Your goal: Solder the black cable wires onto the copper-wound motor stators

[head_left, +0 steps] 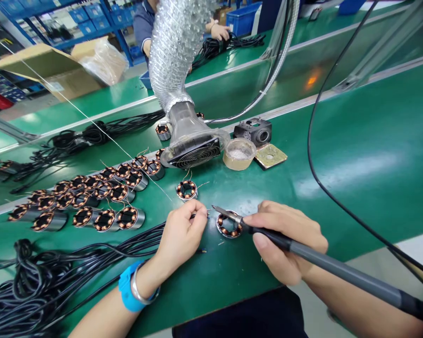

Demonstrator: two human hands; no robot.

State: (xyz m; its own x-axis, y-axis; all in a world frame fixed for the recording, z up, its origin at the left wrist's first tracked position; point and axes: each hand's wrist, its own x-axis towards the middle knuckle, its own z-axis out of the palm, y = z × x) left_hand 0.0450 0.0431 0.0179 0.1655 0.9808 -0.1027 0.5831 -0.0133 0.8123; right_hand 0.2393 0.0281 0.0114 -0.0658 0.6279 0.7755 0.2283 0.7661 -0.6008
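Observation:
My right hand (289, 239) holds a black and grey soldering iron (324, 260), its metal tip pointing left over a copper-wound stator (229, 224). My left hand (183, 230) is closed in a pinch on the end of a black cable (155, 234), just left of the iron's tip. The thin wire at my left fingertips is too small to make out clearly. Another stator (186, 190) stands just above my left hand, with thin copper leads sticking out. A bundle of black cables (31, 277) lies at the lower left and runs toward my left hand.
Several stators (105, 219) stand in rows at the left. A fume extractor (197, 152) hangs above the middle. Behind it are a round tin (238, 154), a yellow sponge (270, 156) and a dark iron holder (254, 131). A black cord (315, 173) crosses the right. Across the bench, a person's hand (219, 32) touches cables.

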